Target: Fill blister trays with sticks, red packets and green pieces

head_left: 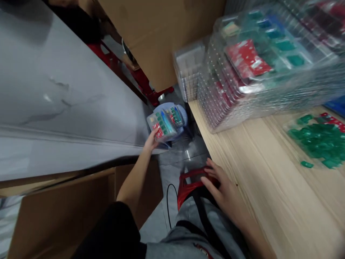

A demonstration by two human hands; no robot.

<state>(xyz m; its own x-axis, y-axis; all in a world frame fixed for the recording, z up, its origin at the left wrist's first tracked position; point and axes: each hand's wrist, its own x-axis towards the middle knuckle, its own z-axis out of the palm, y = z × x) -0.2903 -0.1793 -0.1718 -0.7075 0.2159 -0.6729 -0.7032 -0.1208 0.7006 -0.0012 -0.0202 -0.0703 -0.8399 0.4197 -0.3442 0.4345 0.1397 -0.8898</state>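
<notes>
The left grip (151, 141), near the middle of the frame, grasps the lower-left edge of a clear pack (167, 126) with green pieces. The pack reaches up and right from it, over the blue stool (184, 112), its long axis seeming to slant from upper left to lower right. A second pack (176, 116) is just to its right. The right grip (222, 185), farther off, is released, fingers spread beside the table (242, 151)

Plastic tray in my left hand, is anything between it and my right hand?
Nothing visible seems to block the right hand from the plastic tray in the left hand; the red frame shows by the right fingers, not between.
</notes>
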